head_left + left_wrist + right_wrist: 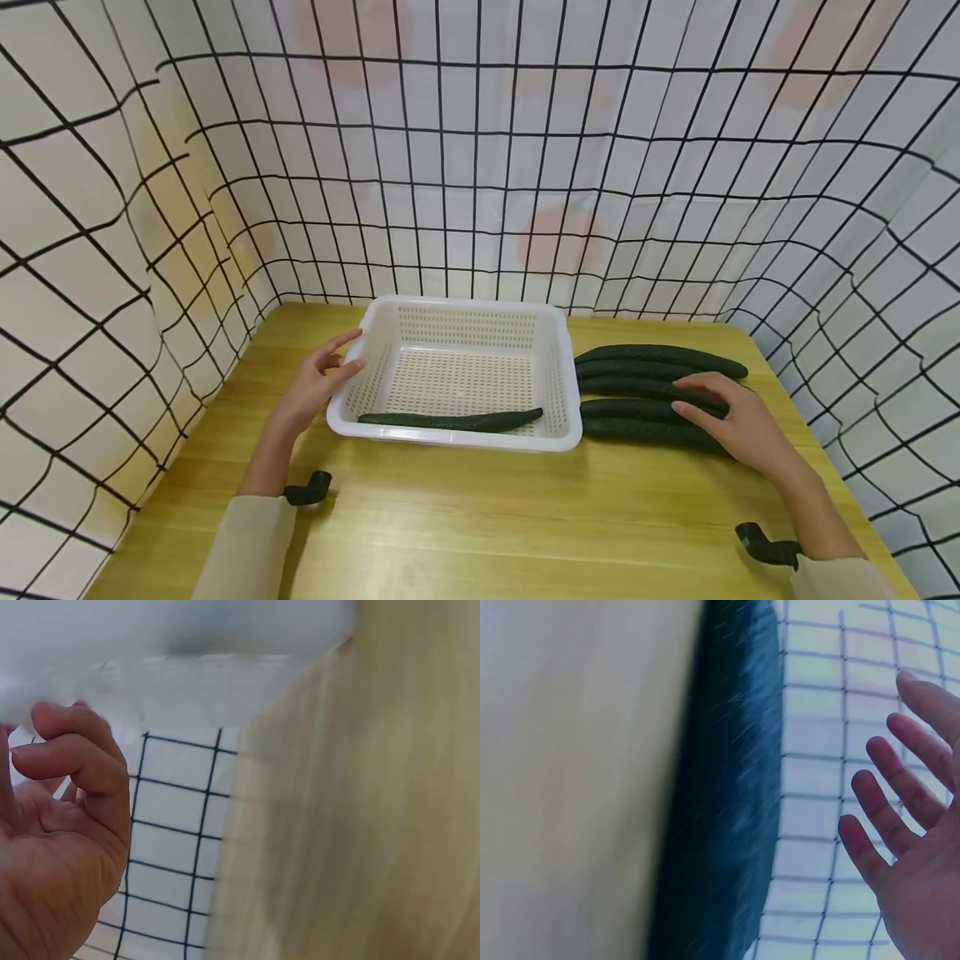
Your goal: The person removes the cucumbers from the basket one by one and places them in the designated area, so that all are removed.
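Note:
A white plastic basket [454, 443] with slotted walls stands on the table, one slim dark green cucumber [457, 422] lying along its near side. At the left rim, my left hand [318, 385] grips the edge, thumb over the rim and the other fingers outside it. Curled fingers of this hand show against the white rim in the left wrist view. Several cucumbers [637, 427] lie side by side just right of the basket. Above their right ends is my right hand [738, 421], fingers spread and holding nothing.
The wooden table [480, 525] extends in front of the basket. A black wire grid [450, 179] encloses the back and both sides, with pale printed cloth behind it. A small dark camera [307, 490] is strapped to each wrist.

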`<state>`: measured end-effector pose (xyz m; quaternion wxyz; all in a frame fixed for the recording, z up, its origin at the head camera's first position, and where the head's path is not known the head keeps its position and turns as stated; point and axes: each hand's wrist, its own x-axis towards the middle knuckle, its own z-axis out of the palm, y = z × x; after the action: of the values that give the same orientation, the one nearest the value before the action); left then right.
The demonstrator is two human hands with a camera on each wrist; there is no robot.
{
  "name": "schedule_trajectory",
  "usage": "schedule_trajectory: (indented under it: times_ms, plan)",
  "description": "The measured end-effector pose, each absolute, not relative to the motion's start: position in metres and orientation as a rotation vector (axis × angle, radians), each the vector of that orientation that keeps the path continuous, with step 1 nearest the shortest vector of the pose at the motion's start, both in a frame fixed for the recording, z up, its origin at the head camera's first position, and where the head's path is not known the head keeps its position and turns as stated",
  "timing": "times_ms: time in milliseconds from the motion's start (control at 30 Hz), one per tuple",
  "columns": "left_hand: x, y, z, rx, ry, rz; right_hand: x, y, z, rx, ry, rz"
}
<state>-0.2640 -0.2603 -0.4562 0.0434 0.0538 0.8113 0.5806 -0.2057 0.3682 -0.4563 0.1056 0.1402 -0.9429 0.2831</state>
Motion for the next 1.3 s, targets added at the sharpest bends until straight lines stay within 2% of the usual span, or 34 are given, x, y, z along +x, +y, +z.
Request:
schedule_trajectory:
  times_ms: [200,567,900,1300]
  plan:
    - [-0.262,-0.261,-0.451,0.174,2.585,1.715,-0.22,0.331,-0.44,0.508,-2.698,0.972]
    - [-0.262,-0.256,-0.454,0.078,2.701,1.636,-0.238,0.228,-0.417,0.789,-2.645,1.199]
    - [-0.263,-0.256,-0.454,0.035,2.713,1.621,-0.252,0.157,-0.422,0.929,-2.742,1.301]
    - [-0.263,-0.255,-0.453,0.023,2.725,1.621,-0.254,0.105,-0.43,0.986,-2.814,1.286]
